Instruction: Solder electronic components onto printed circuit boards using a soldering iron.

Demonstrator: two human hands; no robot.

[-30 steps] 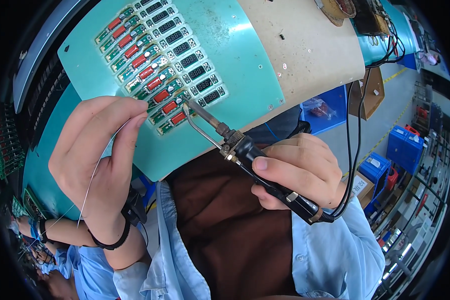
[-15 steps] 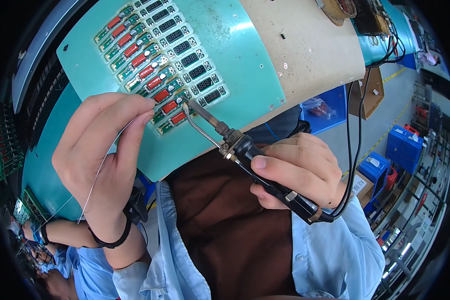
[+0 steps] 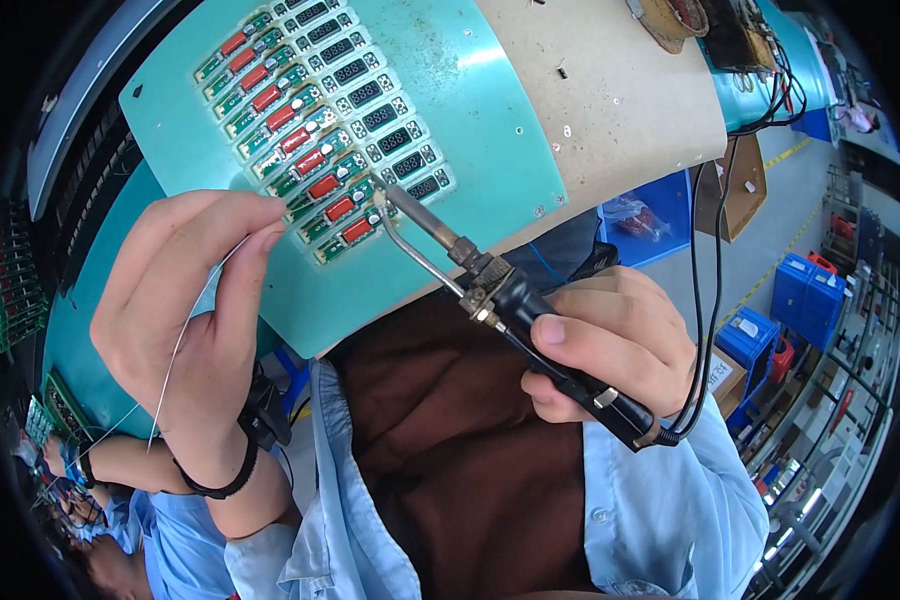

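Note:
My left hand (image 3: 175,300) pinches a thin solder wire (image 3: 177,350) between thumb and fingertips, beside the near left end of the circuit boards. The wire trails down past my wrist. A black-handled soldering iron (image 3: 515,300) with a thin metal tube alongside its shaft is gripped in my right hand (image 3: 620,340). Its tip points at the near boards, between the red components and the displays; whether it touches cannot be made out. Several narrow green boards with red components (image 3: 340,208) lie in a slanted row, each beside a small dark digit display (image 3: 380,118).
The boards lie on a green sheet (image 3: 480,130) over a tan work surface (image 3: 620,110). A round container (image 3: 675,20) stands at the far right. Black cables (image 3: 705,270) hang from the iron's side. Blue bins (image 3: 645,225) are on the right. Another person's arm (image 3: 140,465) is at lower left.
My left hand has drawn slightly left, away from the boards, with the solder wire. The iron's handle has shifted right and its tip has moved slightly farther along the boards.

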